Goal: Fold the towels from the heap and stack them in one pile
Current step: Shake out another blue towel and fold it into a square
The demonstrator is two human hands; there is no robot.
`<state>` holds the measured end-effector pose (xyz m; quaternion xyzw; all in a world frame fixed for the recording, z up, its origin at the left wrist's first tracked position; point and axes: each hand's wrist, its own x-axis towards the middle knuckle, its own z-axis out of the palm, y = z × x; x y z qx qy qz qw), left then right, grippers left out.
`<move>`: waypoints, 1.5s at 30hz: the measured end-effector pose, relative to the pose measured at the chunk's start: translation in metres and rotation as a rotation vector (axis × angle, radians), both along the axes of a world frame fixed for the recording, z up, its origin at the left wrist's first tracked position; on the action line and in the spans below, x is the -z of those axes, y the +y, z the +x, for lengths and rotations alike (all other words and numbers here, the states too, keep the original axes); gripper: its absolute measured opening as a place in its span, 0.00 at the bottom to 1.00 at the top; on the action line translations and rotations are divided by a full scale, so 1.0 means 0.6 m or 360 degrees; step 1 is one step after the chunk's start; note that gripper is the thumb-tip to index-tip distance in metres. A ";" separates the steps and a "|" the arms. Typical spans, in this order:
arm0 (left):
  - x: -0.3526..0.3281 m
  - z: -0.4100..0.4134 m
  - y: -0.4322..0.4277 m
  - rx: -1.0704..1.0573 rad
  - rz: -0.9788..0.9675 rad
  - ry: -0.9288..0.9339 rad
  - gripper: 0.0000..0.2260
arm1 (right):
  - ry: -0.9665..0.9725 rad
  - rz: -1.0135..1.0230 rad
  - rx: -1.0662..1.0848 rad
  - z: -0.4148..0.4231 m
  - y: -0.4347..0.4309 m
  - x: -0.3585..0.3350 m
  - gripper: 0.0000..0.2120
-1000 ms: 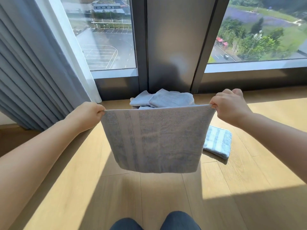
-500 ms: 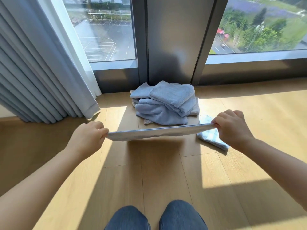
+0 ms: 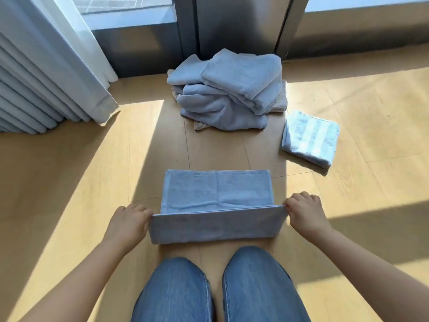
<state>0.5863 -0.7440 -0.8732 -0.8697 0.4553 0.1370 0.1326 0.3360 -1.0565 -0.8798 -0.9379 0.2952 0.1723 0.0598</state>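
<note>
Towel [image 3: 216, 194], corners pinched, left fingers [image 3: 142, 213], right fingers [image 3: 293, 204]

Between left fingers [image 3: 142, 213] and right fingers [image 3: 293, 204]: the held towel [image 3: 216, 223] spans the gap.
Ahead of the fingers: bare floor [image 3: 216, 149], then the towel heap [image 3: 227, 94] bars the way.
Ahead-right: folded striped towel [image 3: 310, 138], open floor around it.
Ahead-left: open floor up to the curtain [image 3: 46, 77].
Outward of either fingers: open floor.
Behind: knees [image 3: 255, 273] close by.

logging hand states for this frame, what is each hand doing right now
Left hand: closed, fingers pinching the near left corner of the blue towel.
Right hand: closed, fingers pinching the near right corner of the same towel.
</note>
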 end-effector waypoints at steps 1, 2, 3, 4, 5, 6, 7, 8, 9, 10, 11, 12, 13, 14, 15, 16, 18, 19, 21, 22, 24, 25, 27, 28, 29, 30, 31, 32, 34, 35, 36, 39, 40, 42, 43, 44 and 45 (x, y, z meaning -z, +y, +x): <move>0.008 0.010 -0.012 -0.0048 -0.0010 0.0023 0.04 | -0.0007 0.0025 0.0020 0.010 -0.009 0.010 0.14; 0.018 0.021 -0.027 -0.0109 0.0020 0.0034 0.06 | -0.0008 0.0053 0.0054 0.023 -0.018 0.017 0.15; 0.024 0.033 -0.042 -0.0122 0.0019 0.0050 0.10 | -0.0010 0.0067 0.0096 0.036 -0.027 0.023 0.15; 0.032 0.047 -0.058 -0.0148 0.0016 0.0066 0.13 | 0.0009 0.0067 0.0134 0.049 -0.036 0.028 0.15; 0.035 0.060 -0.076 -0.0191 0.0017 0.0084 0.14 | 0.0037 0.0060 0.0168 0.063 -0.047 0.034 0.15; 0.037 0.073 -0.093 -0.0231 0.0011 0.0088 0.14 | 0.0057 0.0062 0.0200 0.074 -0.057 0.038 0.15; 0.042 0.087 -0.107 -0.0252 -0.0002 0.0085 0.14 | 0.0053 0.0066 0.0227 0.084 -0.066 0.042 0.15; 0.047 0.100 -0.121 -0.0268 -0.0017 0.0087 0.15 | 0.0039 0.0075 0.0256 0.094 -0.075 0.046 0.15; 0.051 0.111 -0.132 -0.0281 -0.0009 0.0093 0.14 | 0.0048 0.0080 0.0270 0.103 -0.084 0.048 0.15; 0.055 0.119 -0.141 -0.0297 0.0004 0.0102 0.14 | 0.0056 0.0085 0.0277 0.111 -0.092 0.052 0.15; 0.060 0.128 -0.148 -0.0308 0.0019 0.0110 0.14 | 0.0058 0.0090 0.0277 0.119 -0.099 0.055 0.15; 0.064 0.135 -0.154 -0.0314 0.0035 0.0125 0.15 | 0.0060 0.0096 0.0277 0.127 -0.105 0.058 0.15; 0.069 0.141 -0.159 -0.0323 0.0041 0.0144 0.15 | 0.0060 0.0107 0.0282 0.134 -0.110 0.061 0.15; 0.074 0.147 -0.164 -0.0345 0.0037 0.0168 0.15 | 0.0053 0.0123 0.0292 0.142 -0.114 0.065 0.15; 0.080 0.151 -0.167 -0.0373 0.0039 0.0191 0.15 | 0.0052 0.0144 0.0304 0.149 -0.117 0.068 0.15; 0.085 0.155 -0.170 -0.0412 0.0039 0.0219 0.15 | 0.0056 0.0164 0.0323 0.155 -0.119 0.072 0.15; 0.097 0.159 -0.176 -0.0540 0.0026 0.0302 0.16 | 0.0090 0.0201 0.0384 0.166 -0.122 0.081 0.15; 0.101 0.160 -0.179 -0.0650 -0.0007 0.0349 0.16 | 0.0103 0.0218 0.0425 0.170 -0.122 0.086 0.16; 0.109 0.158 -0.182 -0.0885 -0.0077 0.0423 0.18 | 0.0091 0.0287 0.0567 0.174 -0.119 0.092 0.20; 0.112 0.155 -0.181 -0.0950 -0.0098 0.0459 0.19 | 0.0049 0.0347 0.0660 0.173 -0.116 0.094 0.22; 0.119 0.142 -0.174 -0.0987 -0.0140 0.0547 0.19 | -0.0080 0.0493 0.0850 0.163 -0.105 0.100 0.22; 0.124 0.132 -0.168 -0.1011 -0.0179 0.0603 0.17 | -0.0140 0.0557 0.0947 0.155 -0.097 0.104 0.22; 0.133 0.108 -0.150 -0.1133 -0.0253 0.0708 0.15 | -0.0195 0.0667 0.1147 0.134 -0.079 0.108 0.20; 0.136 0.094 -0.141 -0.1225 -0.0280 0.0752 0.14 | -0.0191 0.0734 0.1248 0.122 -0.069 0.109 0.19; 0.136 0.080 -0.131 -0.1331 -0.0312 0.0797 0.14 | -0.0170 0.0806 0.1343 0.109 -0.057 0.110 0.18; 0.136 0.065 -0.121 -0.1446 -0.0358 0.0855 0.15 | -0.0141 0.0870 0.1416 0.096 -0.044 0.111 0.17; 0.134 0.053 -0.111 -0.1558 -0.0410 0.0917 0.15 | -0.0112 0.0910 0.1456 0.084 -0.034 0.113 0.16; 0.133 0.041 -0.102 -0.1651 -0.0449 0.0976 0.14 | -0.0087 0.0924 0.1463 0.073 -0.024 0.116 0.16; 0.133 0.024 -0.082 -0.1763 -0.0471 0.1097 0.12 | -0.0071 0.0953 0.1452 0.054 -0.008 0.121 0.14; 0.134 0.017 -0.073 -0.1795 -0.0463 0.1167 0.11 | -0.0069 0.0978 0.1449 0.046 -0.003 0.123 0.12; 0.135 0.011 -0.066 -0.1813 -0.0456 0.1227 0.11 | -0.0056 0.1000 0.1442 0.040 0.001 0.125 0.10; 0.140 -0.001 -0.053 -0.1825 -0.0438 0.1253 0.11 | 0.0038 0.0997 0.1389 0.025 0.006 0.132 0.09; 0.141 -0.004 -0.052 -0.1814 -0.0422 0.1216 0.11 | 0.0067 0.0972 0.1383 0.022 0.006 0.133 0.09; 0.143 -0.007 -0.054 -0.1786 -0.0368 0.1109 0.11 | 0.0075 0.0913 0.1416 0.019 0.007 0.137 0.08; 0.143 -0.009 -0.055 -0.1767 -0.0337 0.1053 0.11 | 0.0076 0.0897 0.1445 0.018 0.010 0.139 0.08; 0.140 -0.011 -0.059 -0.1752 -0.0303 0.0992 0.12 | 0.0089 0.0877 0.1454 0.017 0.013 0.139 0.09; 0.137 -0.014 -0.062 -0.1735 -0.0289 0.0930 0.13 | 0.0100 0.0832 0.1431 0.017 0.018 0.139 0.10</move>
